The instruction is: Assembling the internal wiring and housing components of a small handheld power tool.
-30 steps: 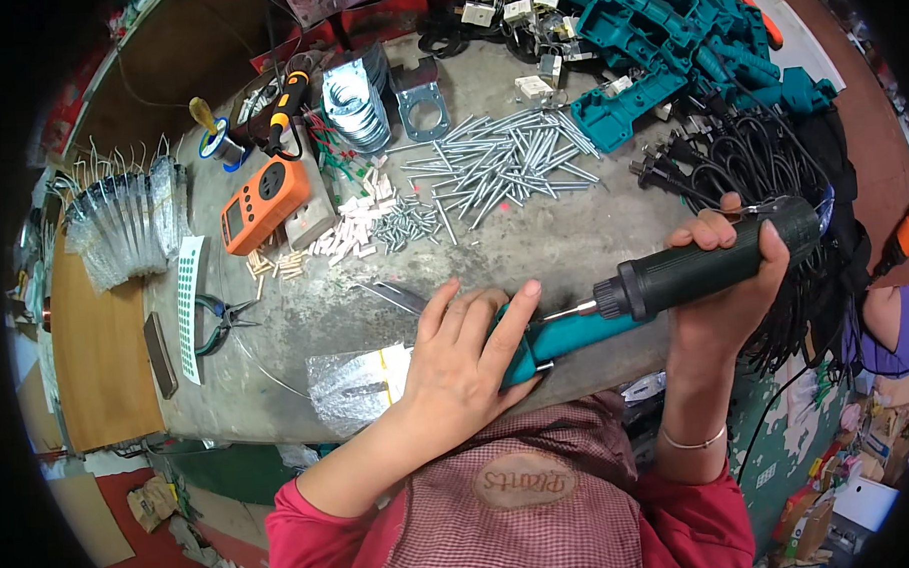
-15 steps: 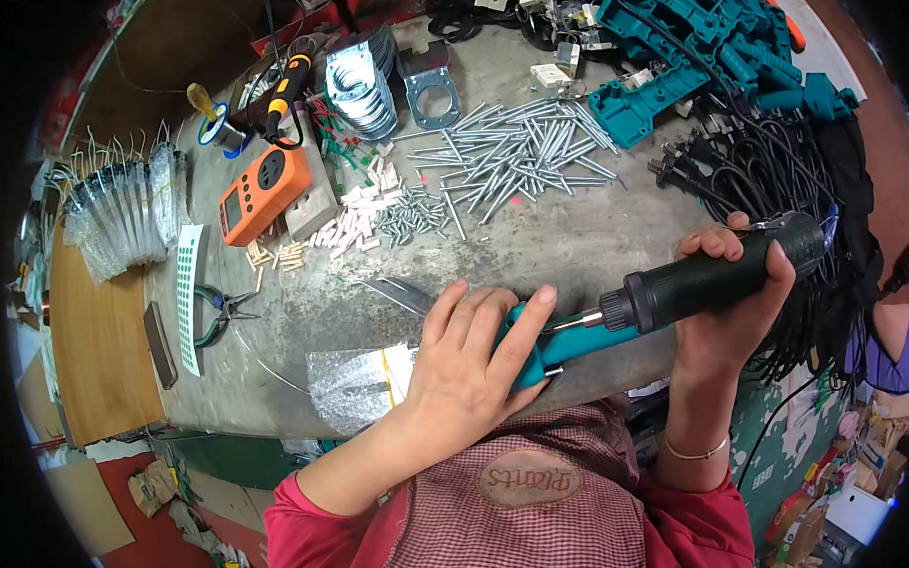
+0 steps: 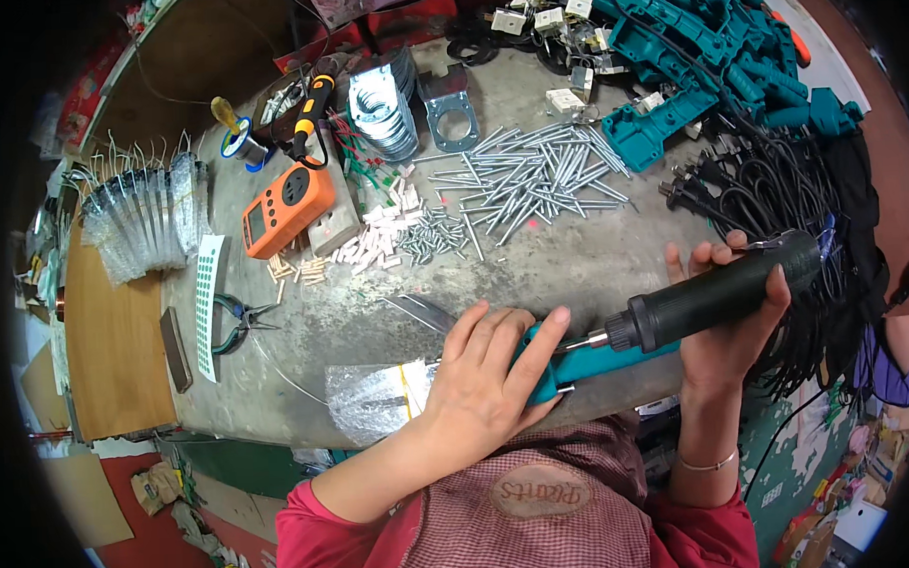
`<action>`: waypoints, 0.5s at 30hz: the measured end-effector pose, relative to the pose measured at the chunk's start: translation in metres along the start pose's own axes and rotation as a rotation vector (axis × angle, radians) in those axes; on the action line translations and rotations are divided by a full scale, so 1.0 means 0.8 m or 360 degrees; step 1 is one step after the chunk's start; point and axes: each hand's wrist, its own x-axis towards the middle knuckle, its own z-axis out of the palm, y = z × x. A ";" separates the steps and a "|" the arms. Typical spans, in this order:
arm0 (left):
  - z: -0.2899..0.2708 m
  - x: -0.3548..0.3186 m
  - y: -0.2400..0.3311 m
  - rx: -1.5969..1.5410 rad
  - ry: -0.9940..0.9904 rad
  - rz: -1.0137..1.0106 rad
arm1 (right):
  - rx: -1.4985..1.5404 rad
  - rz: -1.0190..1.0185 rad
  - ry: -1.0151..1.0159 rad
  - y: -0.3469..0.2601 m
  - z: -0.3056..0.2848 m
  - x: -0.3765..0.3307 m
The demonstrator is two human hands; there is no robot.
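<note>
My left hand (image 3: 488, 378) is closed over a teal plastic tool housing (image 3: 612, 361) that lies near the table's front edge. A short metal pin sticks out of the housing beside my fingers. My right hand (image 3: 722, 340) grips a black electric screwdriver (image 3: 720, 300) from below, its fingertips showing over the far side. The screwdriver lies nearly level, its bit pointing left and reaching the housing by my left forefinger; the contact point is hard to make out. A shiny metal strip (image 3: 420, 313) pokes out beyond my left hand. Bubble wrap (image 3: 366, 399) lies next to my left wrist.
Long screws (image 3: 536, 176), short screws (image 3: 433, 237) and pale sleeves (image 3: 378, 237) lie in piles beyond my hands. An orange meter (image 3: 290, 205), pliers (image 3: 241, 322) and metal brackets (image 3: 380, 111) are to the left. Teal housings (image 3: 659, 127) and black cords (image 3: 761, 183) crowd the right.
The whole view has shifted, so the table's things sit slightly further right and lower. My right fingers have straightened somewhat around the screwdriver. Both hands keep their holds.
</note>
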 end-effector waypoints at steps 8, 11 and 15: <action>-0.012 0.000 0.000 -0.0043 -0.0009 0.0018 | -0.0080 -0.0005 0.0034 0.006 -0.009 -0.004; -0.029 -0.014 -0.001 -0.0257 0.0167 0.0038 | -0.0186 -0.0076 0.0103 0.003 -0.011 -0.003; -0.033 -0.073 -0.023 -0.0132 0.0532 -0.0208 | -0.0134 -0.0064 -0.0023 -0.007 -0.016 -0.003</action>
